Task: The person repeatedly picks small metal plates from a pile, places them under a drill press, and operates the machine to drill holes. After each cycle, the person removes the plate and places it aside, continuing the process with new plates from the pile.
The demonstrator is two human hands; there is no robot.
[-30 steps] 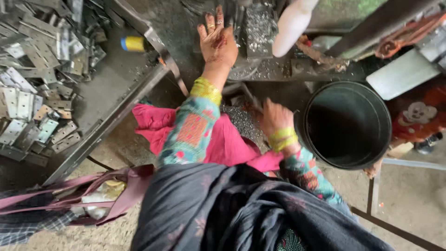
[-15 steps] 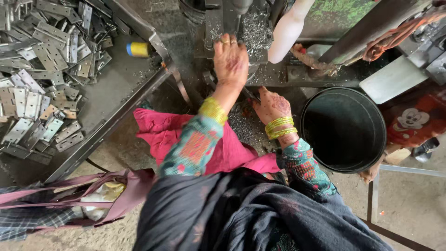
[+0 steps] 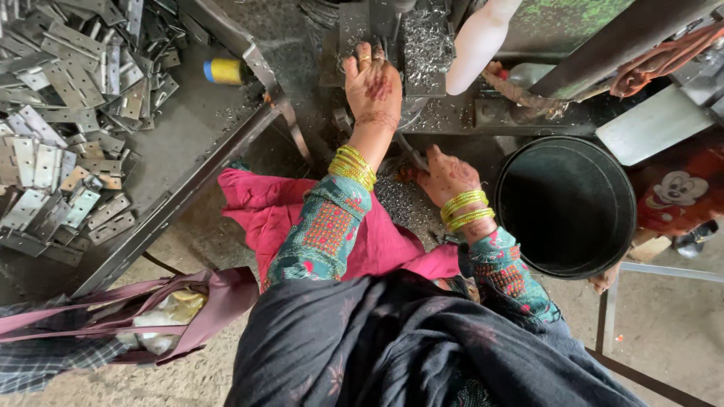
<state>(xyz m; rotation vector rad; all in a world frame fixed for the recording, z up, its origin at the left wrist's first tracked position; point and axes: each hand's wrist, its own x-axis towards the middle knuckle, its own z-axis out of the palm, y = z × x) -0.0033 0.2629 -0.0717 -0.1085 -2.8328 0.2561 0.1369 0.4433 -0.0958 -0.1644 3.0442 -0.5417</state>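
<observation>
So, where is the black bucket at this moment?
In the head view the black bucket stands low on the person's right side, just beside the right hand with its yellow bangles, below the machine bed.

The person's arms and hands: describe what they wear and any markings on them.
Both arms wear teal sleeves with red-orange embroidered patterning, the left sleeve and the right sleeve. Each wrist carries a stack of yellow-green bangles: left bangles, right bangles. The left hand and the right hand bear dark reddish henna patterns on their backs. The left hand seems to wear a finger ring.
</observation>
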